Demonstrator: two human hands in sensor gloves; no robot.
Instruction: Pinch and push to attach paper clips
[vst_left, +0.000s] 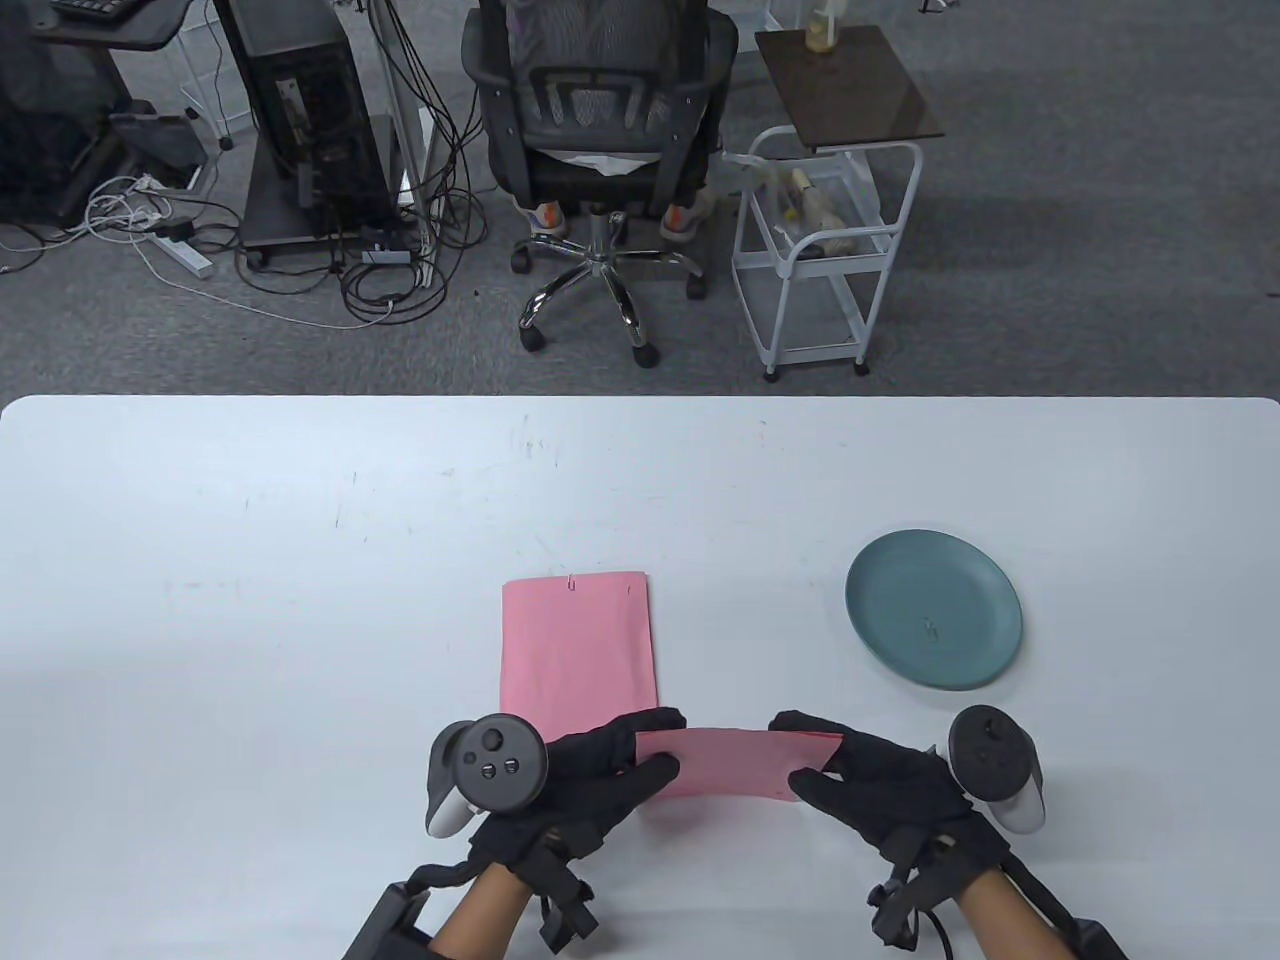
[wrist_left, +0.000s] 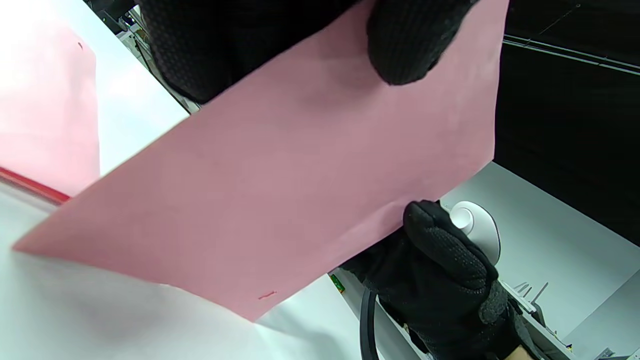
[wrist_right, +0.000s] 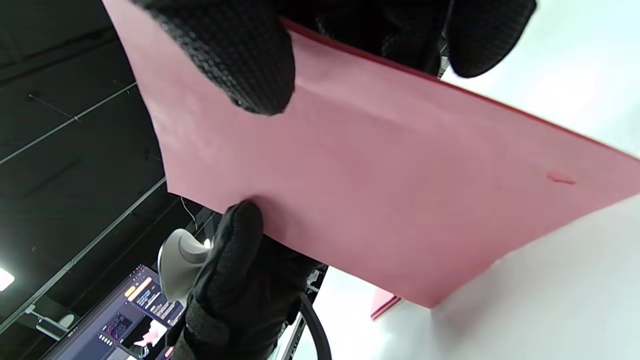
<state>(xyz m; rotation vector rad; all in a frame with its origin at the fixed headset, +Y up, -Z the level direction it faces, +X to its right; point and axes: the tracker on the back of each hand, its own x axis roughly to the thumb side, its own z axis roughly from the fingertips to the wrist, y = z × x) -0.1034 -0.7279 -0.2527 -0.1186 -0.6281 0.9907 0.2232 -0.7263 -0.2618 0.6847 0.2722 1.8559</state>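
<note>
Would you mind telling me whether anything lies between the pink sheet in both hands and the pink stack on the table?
Nothing visible does. The held pink paper sheet, gripped by the left hand and right hand, hangs just beside the pink paper stack, with only bare white table between.

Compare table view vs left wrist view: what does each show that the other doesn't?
Table view only: the plate to the right, and a clip on the far edge of the flat sheet. Left wrist view only: the held sheet's underside, with a small red mark near its low edge. Both: the left hand and right hand gripping the held sheet at opposite ends above the table, and the flat sheet.
</note>
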